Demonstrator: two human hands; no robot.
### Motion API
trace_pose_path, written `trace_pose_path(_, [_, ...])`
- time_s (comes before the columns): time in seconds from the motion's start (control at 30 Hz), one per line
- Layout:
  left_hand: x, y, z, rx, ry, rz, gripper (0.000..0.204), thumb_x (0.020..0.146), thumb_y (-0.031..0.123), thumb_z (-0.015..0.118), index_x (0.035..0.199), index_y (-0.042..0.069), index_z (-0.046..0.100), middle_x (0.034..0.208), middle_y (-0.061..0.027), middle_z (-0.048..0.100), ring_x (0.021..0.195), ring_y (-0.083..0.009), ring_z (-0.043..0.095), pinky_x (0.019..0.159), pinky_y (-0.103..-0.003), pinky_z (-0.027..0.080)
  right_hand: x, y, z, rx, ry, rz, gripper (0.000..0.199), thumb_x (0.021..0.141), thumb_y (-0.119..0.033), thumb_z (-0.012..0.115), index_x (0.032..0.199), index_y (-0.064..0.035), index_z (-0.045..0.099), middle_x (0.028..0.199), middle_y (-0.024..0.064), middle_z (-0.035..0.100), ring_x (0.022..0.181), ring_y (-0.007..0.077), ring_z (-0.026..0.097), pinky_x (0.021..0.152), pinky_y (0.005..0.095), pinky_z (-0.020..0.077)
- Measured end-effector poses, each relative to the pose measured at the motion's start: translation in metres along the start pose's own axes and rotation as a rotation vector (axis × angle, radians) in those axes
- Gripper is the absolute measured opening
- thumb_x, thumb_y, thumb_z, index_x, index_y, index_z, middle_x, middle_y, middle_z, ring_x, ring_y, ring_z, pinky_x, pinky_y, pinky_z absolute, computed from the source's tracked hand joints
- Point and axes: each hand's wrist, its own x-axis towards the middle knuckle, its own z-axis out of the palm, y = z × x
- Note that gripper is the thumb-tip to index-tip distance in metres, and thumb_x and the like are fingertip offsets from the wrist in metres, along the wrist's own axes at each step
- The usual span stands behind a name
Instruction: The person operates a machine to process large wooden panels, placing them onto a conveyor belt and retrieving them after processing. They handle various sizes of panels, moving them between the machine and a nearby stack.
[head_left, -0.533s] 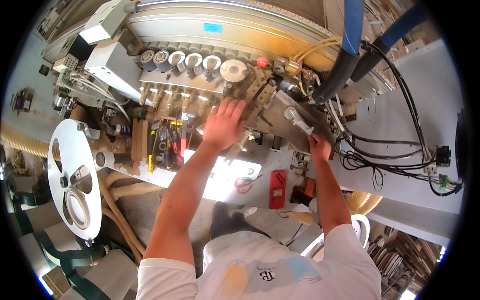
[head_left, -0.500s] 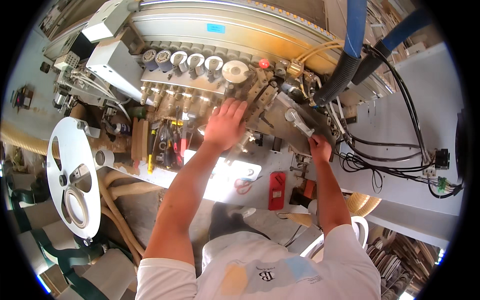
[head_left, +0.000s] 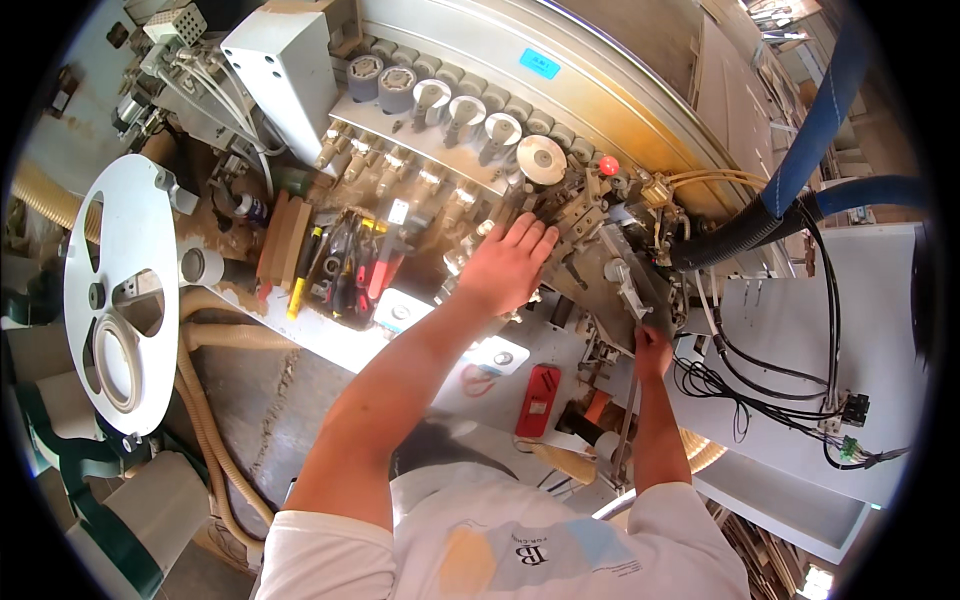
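My left hand lies palm down over the metal fittings of the machine, its fingers stretched out towards a dark block assembly. Whether it presses on the parts beneath is hidden. At the edge of a flat metal guide plate, my right hand has its fingers pinched together. A narrow greyish strip runs down from these fingers, and they appear to grip it. Just above that hand, a pale lever-like clamp sits on the plate.
Left of my arm, screwdrivers and other hand tools lie in a heap. A red case and red-handled scissors rest near the front edge. A white reel stands far left; blue hoses and black cables are at the right.
The view has turned, so the machine appears tilted and shifted. Both hands stay near the same machine parts. The narrow strip below my right hand now shows more clearly.
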Motion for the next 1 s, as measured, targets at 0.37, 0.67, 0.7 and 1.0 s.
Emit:
trace_pose_path(0.37, [-0.003,-0.007,0.001,-0.026,-0.06,0.005,0.064,0.091,0.026,0.059,0.15,0.005,0.042,0.146,-0.0109,0.049,0.143,-0.0286,0.037,0.111,-0.046,0.036,0.021,0.011,0.015,-0.028,-0.014,0.022,0.024,0.087,-0.032,0.076,0.097,-0.0102,0.076,0.087,0.0114,0.073,0.082,0.0302,0.071,0.074,0.0401,0.0541])
trace_pose_path(0.67, [-0.006,-0.009,-0.003,-0.07,-0.064,0.0,0.062,0.092,0.021,0.054,0.15,0.004,0.042,0.148,-0.012,0.05,0.144,-0.0287,0.038,0.109,-0.046,0.038,-0.039,0.046,-0.031,-0.343,-0.174,0.143,0.036,0.086,-0.045,0.07,0.101,-0.0125,0.075,0.1,0.0129,0.074,0.095,0.0355,0.07,0.084,0.0449,0.0541])
trace_pose_path(0.7, [-0.006,-0.01,-0.002,-0.074,-0.066,-0.001,0.062,0.092,0.021,0.053,0.151,0.004,0.042,0.148,-0.012,0.049,0.145,-0.0286,0.037,0.109,-0.045,0.038,-0.028,0.036,-0.029,-0.318,-0.163,0.112,0.036,0.086,-0.045,0.07,0.101,-0.0122,0.075,0.1,0.0129,0.074,0.096,0.0351,0.07,0.085,0.0445,0.054])
trace_pose_path(1.0, [-0.007,-0.013,0.001,-0.079,-0.086,-0.008,0.06,0.093,0.019,0.05,0.151,0.003,0.041,0.15,-0.0122,0.049,0.145,-0.0281,0.037,0.11,-0.047,0.036,0.009,0.039,-0.007,-0.297,-0.093,0.107,0.031,0.087,-0.037,0.072,0.101,-0.0097,0.078,0.102,0.0134,0.074,0.098,0.033,0.07,0.087,0.0428,0.0535])
